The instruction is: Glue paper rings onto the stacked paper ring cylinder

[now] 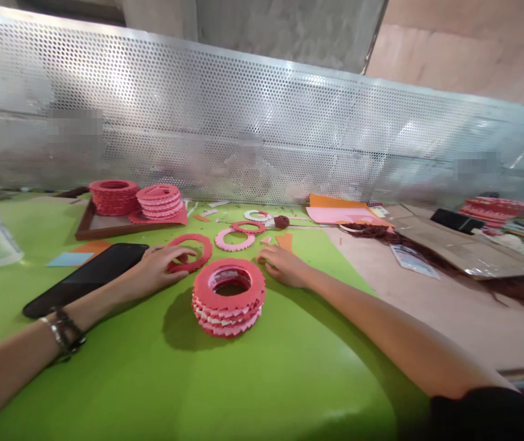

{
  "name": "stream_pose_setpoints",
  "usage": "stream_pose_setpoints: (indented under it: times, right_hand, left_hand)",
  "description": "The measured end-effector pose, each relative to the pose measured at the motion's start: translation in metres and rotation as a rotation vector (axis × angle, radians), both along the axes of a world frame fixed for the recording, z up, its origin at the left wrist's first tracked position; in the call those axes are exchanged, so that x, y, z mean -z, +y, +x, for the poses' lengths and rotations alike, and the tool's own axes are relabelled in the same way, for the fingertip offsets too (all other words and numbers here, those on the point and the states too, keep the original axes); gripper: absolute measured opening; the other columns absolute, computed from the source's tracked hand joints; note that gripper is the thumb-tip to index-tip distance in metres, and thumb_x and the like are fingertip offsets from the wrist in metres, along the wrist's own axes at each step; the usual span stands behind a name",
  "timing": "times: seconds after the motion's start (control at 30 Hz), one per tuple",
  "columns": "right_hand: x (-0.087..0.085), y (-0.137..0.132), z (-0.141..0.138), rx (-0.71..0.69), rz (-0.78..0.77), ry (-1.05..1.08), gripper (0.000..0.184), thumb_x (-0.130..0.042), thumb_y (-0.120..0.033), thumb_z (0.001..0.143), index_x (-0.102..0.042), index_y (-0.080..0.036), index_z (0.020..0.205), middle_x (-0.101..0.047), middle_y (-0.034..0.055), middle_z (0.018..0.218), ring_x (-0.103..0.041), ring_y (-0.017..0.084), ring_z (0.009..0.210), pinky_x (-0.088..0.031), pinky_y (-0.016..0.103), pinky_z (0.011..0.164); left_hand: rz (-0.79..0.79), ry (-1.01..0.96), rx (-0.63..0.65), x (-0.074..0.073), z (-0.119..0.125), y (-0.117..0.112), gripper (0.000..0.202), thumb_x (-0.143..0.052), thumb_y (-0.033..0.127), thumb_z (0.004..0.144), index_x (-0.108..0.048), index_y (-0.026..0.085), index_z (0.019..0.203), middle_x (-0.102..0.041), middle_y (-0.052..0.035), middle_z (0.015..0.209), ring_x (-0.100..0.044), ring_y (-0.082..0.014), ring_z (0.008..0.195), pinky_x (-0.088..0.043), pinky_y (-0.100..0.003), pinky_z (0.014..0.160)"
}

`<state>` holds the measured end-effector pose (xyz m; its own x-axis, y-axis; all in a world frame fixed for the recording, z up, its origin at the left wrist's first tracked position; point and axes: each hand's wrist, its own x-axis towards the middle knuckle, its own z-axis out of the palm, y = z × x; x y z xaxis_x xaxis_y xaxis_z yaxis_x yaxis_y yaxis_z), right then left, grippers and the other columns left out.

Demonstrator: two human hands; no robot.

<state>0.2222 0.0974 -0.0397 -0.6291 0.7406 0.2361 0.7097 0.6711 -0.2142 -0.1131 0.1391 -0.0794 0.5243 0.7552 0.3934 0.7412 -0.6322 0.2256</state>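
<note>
A stack of red and pink paper rings (229, 297) with toothed edges stands on the green table (152, 380) between my hands. My left hand (158, 269) lies flat with its fingers spread on a single red ring (191, 252). My right hand (283, 264) rests palm down on the table just right of the stack, fingers loosely curled, beside a small orange paper scrap (284, 241). It holds nothing that I can see. A pink ring (233, 239) and a smaller red ring (248, 227) lie just beyond.
A black phone (90, 277) lies by my left forearm. A brown tray (106, 225) at the back left carries two more ring stacks. Orange and pink paper sheets (342, 211), a clear bag on cardboard (464, 251) and a perforated metal screen (262, 128) lie behind and right.
</note>
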Motion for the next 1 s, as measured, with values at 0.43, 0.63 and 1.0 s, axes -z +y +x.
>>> stream_pose_setpoints:
  times: [0.43,0.63,1.0]
  right_hand:
    - [-0.001,-0.003,-0.002,0.074,-0.099,0.123,0.04,-0.039,0.004,0.078,-0.06,-0.015,0.106,-0.065,0.0128,0.109,-0.06,0.022,0.102,-0.048,0.041,0.089]
    - [0.0,-0.008,-0.003,0.108,-0.174,0.226,0.039,-0.047,-0.011,0.087,-0.051,-0.013,0.126,-0.067,0.0117,0.106,-0.064,0.02,0.094,-0.052,0.035,0.08]
    - [0.009,-0.001,-0.005,0.004,-0.069,0.189,0.019,-0.054,-0.005,0.084,-0.062,-0.018,0.095,-0.064,0.0081,0.096,-0.056,0.02,0.089,-0.049,0.035,0.08]
  left_hand:
    - [-0.039,0.024,0.098,-0.01,0.016,-0.025,0.043,-0.05,0.043,0.086,-0.06,0.027,0.125,-0.071,-0.0078,0.101,-0.064,-0.0293,0.098,-0.036,-0.052,0.104]
    - [-0.075,0.064,0.13,-0.018,0.02,-0.037,0.046,-0.054,0.046,0.086,-0.059,0.027,0.128,-0.072,-0.0067,0.102,-0.064,-0.0279,0.095,-0.037,-0.049,0.103]
    - [-0.115,0.142,0.165,-0.033,0.025,-0.047,0.046,-0.05,0.044,0.088,-0.057,0.026,0.13,-0.066,-0.0085,0.13,-0.057,-0.0296,0.119,-0.04,-0.041,0.102]
